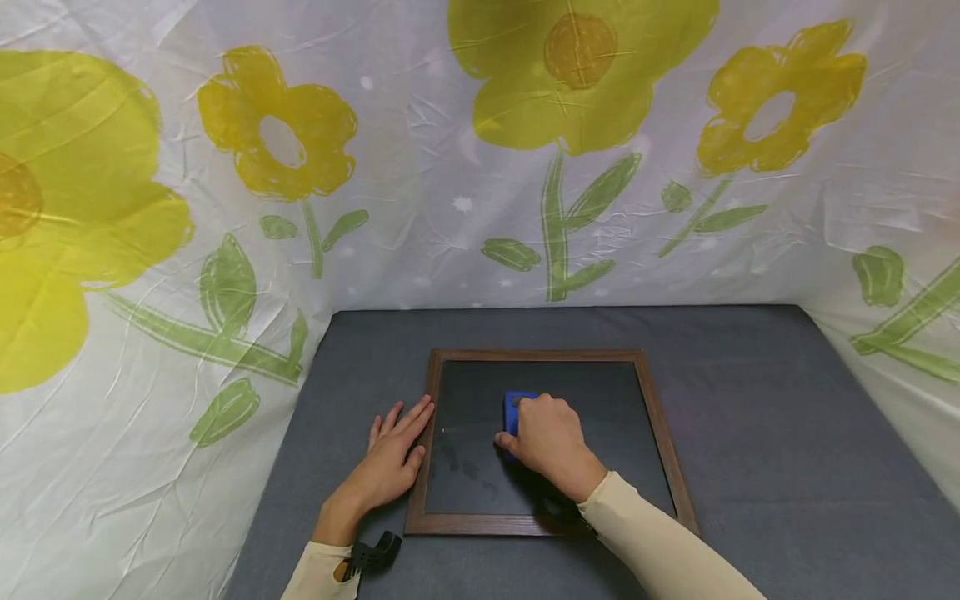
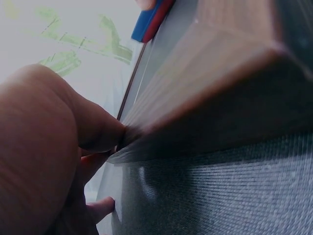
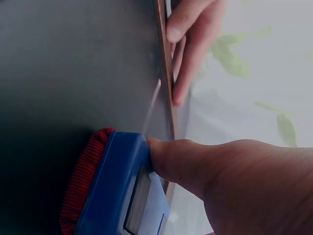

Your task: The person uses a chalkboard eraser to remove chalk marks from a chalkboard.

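A blackboard (image 1: pixel 480 479) in a brown wooden frame (image 1: pixel 480 524) lies flat on the grey cloth. My right hand (image 1: pixel 551 433) grips a blue board eraser (image 1: pixel 513 406) near the middle of the board. Red ribbed felt (image 3: pixel 83 178) lines the eraser's underside, and my right thumb presses its side in the right wrist view. Along the frame's left side, my left hand (image 1: pixel 390 467) rests with fingers extended, fingertips and thumb against the wood. Faint dark smudges mark the board's lower left. Most of the eraser is hidden under my right hand in the head view.
Grey cloth (image 1: pixel 787 433) covers the table on every side of the board. A white sheet printed with yellow flowers (image 1: pixel 420 208) hangs behind and at both sides. A black band (image 1: pixel 375 552) sits on my left wrist.
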A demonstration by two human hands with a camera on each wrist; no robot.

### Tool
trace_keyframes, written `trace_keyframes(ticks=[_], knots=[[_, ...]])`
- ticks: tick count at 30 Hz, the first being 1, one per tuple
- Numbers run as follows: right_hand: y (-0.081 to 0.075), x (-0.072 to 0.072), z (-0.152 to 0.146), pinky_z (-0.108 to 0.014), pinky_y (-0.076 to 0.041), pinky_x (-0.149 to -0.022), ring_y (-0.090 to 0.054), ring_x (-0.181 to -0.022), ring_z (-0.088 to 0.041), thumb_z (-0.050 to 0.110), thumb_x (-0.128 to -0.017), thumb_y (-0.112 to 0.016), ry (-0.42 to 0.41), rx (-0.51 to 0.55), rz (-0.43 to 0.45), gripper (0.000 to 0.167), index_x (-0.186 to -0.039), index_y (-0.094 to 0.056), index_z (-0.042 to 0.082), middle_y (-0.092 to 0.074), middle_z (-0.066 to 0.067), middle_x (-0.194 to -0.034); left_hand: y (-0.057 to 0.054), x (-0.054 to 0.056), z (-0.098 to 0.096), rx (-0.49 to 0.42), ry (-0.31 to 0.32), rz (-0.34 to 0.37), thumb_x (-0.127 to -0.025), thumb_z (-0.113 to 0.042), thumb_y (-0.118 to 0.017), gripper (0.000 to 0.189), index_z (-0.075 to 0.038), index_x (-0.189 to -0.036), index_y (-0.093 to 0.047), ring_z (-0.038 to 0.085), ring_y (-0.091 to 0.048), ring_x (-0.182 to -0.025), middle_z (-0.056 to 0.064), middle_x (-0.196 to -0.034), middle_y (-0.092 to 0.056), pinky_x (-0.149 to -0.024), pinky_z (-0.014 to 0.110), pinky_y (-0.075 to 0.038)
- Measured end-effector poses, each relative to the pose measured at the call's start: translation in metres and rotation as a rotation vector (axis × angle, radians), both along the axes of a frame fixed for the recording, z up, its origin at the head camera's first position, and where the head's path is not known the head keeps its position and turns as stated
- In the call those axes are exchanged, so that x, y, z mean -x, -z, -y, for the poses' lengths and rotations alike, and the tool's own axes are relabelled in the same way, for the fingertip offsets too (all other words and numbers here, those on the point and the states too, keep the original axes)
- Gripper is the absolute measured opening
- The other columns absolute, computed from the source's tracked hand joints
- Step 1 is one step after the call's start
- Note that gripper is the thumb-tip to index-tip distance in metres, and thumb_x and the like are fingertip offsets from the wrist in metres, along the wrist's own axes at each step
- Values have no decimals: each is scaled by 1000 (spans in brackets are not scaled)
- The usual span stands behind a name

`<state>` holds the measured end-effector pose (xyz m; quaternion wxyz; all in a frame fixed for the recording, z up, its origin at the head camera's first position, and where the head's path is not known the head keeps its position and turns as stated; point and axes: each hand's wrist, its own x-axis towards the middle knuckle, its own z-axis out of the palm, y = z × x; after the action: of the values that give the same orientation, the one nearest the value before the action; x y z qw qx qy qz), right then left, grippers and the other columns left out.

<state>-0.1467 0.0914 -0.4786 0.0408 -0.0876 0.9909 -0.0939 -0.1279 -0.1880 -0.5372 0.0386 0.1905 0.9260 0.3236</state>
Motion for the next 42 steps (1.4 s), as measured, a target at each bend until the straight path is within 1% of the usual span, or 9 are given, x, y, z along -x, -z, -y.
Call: trace_keyframes(ticks=[7, 9, 14, 21, 24, 28, 31, 37, 42], knots=[[-1, 0, 29, -43, -64, -58, -74, -69, -31, 59, -89, -87, -68, -8, -26, 57, -106, -83, 5, -77, -15, -85, -1, 0, 1, 9, -1, 19, -105, 1, -61, 72, -9, -172, -37, 55, -17, -166, 9, -182, -29, -125, 82, -3], [-1, 1, 37, -42, -64, -57, -75, -68, -31, 60, -89, -86, -85, -13, -32, 57, -106, -83, 5, -78, -14, -85, -1, -1, 0, 9, -5, 14, -105, 1, -61, 71, -9, -172, -38, 55, -18, -166, 8, -181, -30, -125, 82, -4], [0, 0, 56, -40, -64, -56, -76, -69, -28, 60, -89, -86, -115, -17, -36, 57, -106, -85, 6, -80, -12, -87, 1, 0, -1, 16, -12, -6, -104, 0, -62, 71, -9, -171, -40, 56, -20, -165, 8, -181, -32, -124, 83, -6], [0, -1, 77, -37, -63, -54, -76, -67, -26, 61, -90, -85, -158, -27, -58, 54, -102, -86, 9, -81, -10, -87, 2, 0, 0, 17, -12, -14, -103, -1, -63, 70, -9, -170, -42, 57, -23, -164, 8, -180, -34, -123, 84, -8], [1, 0, 85, -36, -63, -54, -78, -69, -25, 62, -90, -84, -172, -33, -69, 54, -107, -87, 10, -82, -9, -90, 3, 0, 1, 15, -10, -10, -103, -1, -61, 70, -9, -170, -42, 57, -22, -164, 8, -180, -34, -123, 84, -7], [1, 0, 92, -35, -64, -55, -80, -74, -26, 63, -91, -82, -183, -42, -59, 59, -118, -86, 11, -84, -10, -97, 4, 1, 1, 13, -11, -6, -103, 0, -60, 70, -9, -170, -41, 57, -21, -164, 8, -180, -34, -123, 84, -6], [1, -1, 96, -35, -64, -56, -80, -74, -26, 64, -91, -81, -178, -49, -50, 61, -121, -85, 11, -84, -10, -99, 5, 1, 1, 1, -12, -10, -103, 1, -59, 71, -9, -170, -41, 58, -22, -163, 9, -180, -35, -123, 84, -6], [1, -2, 95, -35, -64, -55, -80, -73, -26, 65, -91, -81, -164, -45, -58, 61, -119, -85, 11, -84, -10, -98, 5, 0, 1, -29, -7, -35, -102, -1, -58, 69, -8, -169, -44, 61, -24, -161, 10, -178, -38, -121, 85, -8], [0, -2, 93, -33, -62, -53, -79, -71, -25, 60, -94, -81, -175, -14, -68, 55, -116, -85, 9, -83, -10, -96, 2, 0, 0, 0, -14, -8, -104, -4, -60, 68, -10, -170, -42, 57, -22, -163, 8, -179, -35, -124, 83, -7]])
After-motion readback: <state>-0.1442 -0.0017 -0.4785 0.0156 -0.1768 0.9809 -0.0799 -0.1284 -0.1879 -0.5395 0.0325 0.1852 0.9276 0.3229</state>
